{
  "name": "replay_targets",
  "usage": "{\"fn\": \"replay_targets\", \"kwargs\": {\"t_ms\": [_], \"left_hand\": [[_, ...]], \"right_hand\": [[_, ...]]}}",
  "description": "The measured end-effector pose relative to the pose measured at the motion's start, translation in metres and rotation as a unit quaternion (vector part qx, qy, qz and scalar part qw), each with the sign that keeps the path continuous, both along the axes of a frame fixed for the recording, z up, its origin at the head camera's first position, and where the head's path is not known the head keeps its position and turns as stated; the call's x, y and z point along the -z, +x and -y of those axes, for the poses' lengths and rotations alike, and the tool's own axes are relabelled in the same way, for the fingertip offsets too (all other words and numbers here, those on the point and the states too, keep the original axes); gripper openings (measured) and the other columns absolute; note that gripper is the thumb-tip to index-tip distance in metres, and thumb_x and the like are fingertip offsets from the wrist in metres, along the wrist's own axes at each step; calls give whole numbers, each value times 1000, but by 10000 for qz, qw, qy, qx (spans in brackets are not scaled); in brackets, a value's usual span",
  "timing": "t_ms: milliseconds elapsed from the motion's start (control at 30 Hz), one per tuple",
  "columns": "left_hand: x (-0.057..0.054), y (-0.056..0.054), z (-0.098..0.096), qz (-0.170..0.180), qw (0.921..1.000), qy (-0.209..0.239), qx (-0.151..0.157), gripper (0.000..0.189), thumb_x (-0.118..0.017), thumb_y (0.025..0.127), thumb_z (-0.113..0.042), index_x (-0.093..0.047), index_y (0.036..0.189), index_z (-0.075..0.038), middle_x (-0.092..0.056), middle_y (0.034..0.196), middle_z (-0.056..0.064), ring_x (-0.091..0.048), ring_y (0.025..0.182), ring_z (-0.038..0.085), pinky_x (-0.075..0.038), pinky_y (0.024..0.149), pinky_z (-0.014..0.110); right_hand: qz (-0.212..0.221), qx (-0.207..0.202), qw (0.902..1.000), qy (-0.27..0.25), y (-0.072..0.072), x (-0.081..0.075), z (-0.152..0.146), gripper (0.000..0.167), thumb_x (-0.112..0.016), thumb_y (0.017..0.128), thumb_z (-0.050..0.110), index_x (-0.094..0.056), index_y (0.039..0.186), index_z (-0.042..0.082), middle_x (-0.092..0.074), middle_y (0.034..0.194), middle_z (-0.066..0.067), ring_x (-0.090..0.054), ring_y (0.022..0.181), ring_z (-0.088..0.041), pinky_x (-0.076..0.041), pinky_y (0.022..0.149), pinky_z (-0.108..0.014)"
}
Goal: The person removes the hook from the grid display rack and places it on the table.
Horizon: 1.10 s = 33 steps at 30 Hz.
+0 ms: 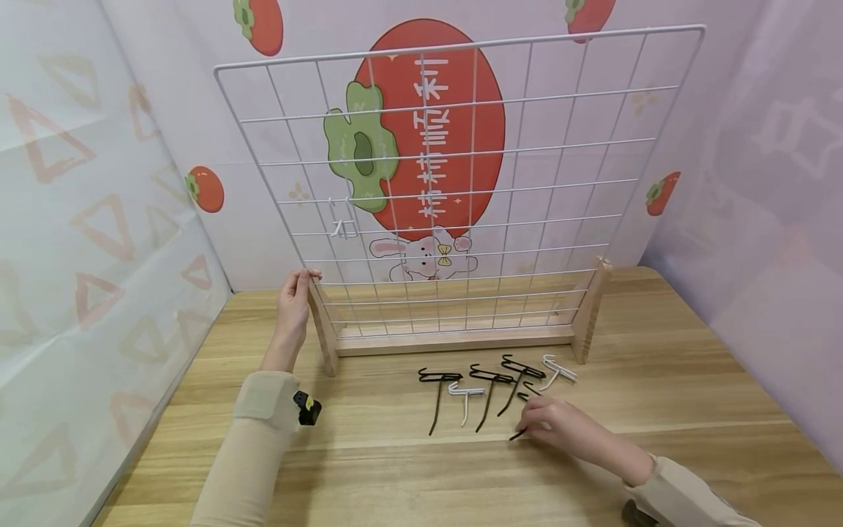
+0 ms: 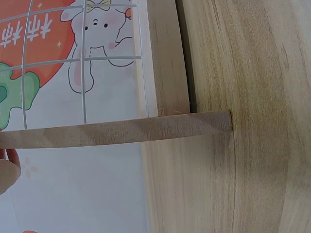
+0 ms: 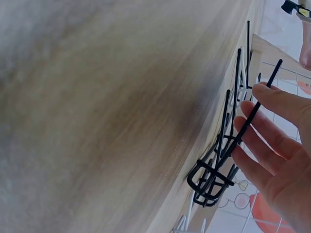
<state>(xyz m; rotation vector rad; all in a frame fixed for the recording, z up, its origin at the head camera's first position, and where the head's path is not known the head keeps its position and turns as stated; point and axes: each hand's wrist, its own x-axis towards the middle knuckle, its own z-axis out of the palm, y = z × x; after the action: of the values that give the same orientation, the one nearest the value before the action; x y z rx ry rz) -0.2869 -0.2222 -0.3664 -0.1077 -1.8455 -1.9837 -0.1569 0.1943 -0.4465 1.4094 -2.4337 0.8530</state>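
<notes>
A white wire grid panel (image 1: pixel 474 157) stands upright in a wooden stand (image 1: pixel 454 342). My left hand (image 1: pixel 294 293) grips the top of the stand's left side post (image 1: pixel 323 329); in the left wrist view only part of that hand (image 2: pixel 7 170) shows beside the post (image 2: pixel 116 132). My right hand (image 1: pixel 556 424) pinches the long prong of a black hook (image 3: pixel 252 112) between thumb and fingers, low over the table. To its left lie three black hooks (image 1: pixel 439 395) and a white hook (image 1: pixel 466 395). Another white hook (image 1: pixel 558 369) lies just behind the right hand.
One white hook (image 1: pixel 342 223) hangs on the left part of the grid. The wood-grain table (image 1: pixel 408 476) runs back to a patterned backdrop (image 1: pixel 428 132). A pale patterned sheet (image 1: pixel 85 219) rises along the left side.
</notes>
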Motion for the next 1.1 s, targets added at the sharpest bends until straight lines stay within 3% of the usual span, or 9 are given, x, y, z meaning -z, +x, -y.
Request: {"fn": "replay_targets", "kwargs": {"t_ms": [367,767,1100], "left_hand": [[-2,1,-1,31,10000,-2,-4,19,-41,94,-24,-54,86,-13,-56,90,-4,-43,101,8,-26,97,22],[-8,7,-3,33,10000,63,27,20,-39,95,-18,-55,84,-12,-57,90,-4,-44,99,9,-26,96,22],[-2,1,0,96,9999,2,57,19,-40,94,-24,-53,86,-14,-55,90,-8,-42,103,8,-25,98,23]], "right_hand": [[287,-52,9996,45,0,-1,3,17,-69,68,-3,-66,80,8,-60,81,1,-56,73,-9,-48,63,-18],[159,56,9999,-4,0,-7,9,18,-69,68,-2,-65,83,7,-59,83,2,-57,74,-8,-48,65,-18],[106,235,9996,94,-5,-15,13,16,-71,69,3,-65,84,6,-59,84,1,-58,75,-10,-49,65,-20]]}}
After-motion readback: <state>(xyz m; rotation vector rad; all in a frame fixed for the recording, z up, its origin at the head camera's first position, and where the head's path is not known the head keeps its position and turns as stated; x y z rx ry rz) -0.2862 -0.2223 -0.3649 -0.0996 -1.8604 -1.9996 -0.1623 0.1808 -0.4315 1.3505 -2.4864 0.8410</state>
